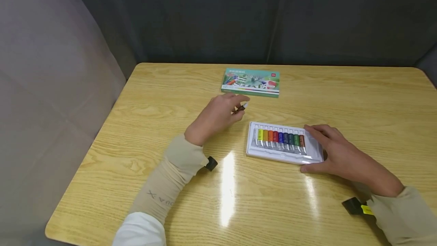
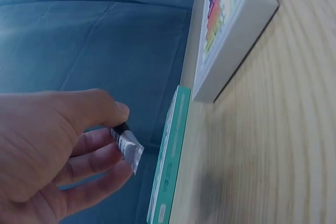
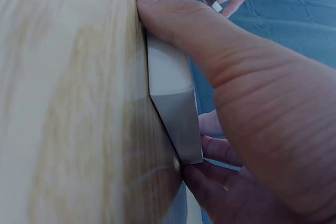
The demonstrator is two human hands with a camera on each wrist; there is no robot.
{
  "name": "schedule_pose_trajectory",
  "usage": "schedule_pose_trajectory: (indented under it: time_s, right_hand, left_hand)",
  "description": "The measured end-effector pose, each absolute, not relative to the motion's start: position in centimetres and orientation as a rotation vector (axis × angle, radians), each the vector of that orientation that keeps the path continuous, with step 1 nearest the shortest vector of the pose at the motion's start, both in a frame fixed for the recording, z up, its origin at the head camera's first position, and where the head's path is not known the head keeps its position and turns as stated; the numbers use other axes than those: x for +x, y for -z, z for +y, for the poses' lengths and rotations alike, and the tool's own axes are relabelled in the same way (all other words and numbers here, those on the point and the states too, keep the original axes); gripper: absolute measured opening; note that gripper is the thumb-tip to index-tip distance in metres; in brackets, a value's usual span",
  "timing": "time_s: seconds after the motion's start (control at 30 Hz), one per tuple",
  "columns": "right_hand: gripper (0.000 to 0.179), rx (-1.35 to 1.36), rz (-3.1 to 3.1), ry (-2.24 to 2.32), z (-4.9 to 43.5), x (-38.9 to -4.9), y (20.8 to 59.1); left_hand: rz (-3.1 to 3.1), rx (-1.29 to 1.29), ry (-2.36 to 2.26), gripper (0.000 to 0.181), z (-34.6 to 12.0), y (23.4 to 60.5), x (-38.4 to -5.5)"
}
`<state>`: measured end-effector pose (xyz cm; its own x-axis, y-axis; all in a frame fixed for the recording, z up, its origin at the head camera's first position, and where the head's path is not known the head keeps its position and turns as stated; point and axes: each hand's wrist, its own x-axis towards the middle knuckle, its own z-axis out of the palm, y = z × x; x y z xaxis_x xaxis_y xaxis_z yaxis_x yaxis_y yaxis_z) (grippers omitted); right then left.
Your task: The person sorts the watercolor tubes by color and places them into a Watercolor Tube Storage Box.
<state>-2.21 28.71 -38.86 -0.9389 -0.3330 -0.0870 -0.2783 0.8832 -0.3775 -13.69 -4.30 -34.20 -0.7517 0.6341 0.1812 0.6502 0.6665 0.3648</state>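
Note:
Between its thumb and fingers, my left hand (image 1: 220, 111) pinches a small paint tube (image 2: 128, 146), dark near one end and silvery at the other, above the table. To the right lies a white tray (image 1: 313, 148) with a row of colored paint tubes (image 1: 280, 139); its right end holds no tubes. My right hand (image 1: 338, 155) grips that end, thumb at the near edge and fingers at the far edge. In the right wrist view, the thumb lies along the tray's side wall (image 3: 170, 72), close to the tabletop.
A green illustrated paint box (image 1: 250, 82) lies flat behind my left hand, near the table's back edge. The wooden table (image 1: 136, 124) meets a dark curtain (image 1: 205, 18) at the back, and grey cloth (image 1: 51, 86) hangs at the left.

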Motion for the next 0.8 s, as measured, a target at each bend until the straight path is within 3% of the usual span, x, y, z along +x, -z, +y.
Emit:
schedule_pose_trajectory:
  time_s: [0.8]
  right_hand:
    - [0.123, -0.516, 2.902, 0.585, 27.6, -2.7, 38.9]
  left_hand:
    - [-2.778, -1.315, 0.65, 0.032, -0.1, 33.6, -12.1]
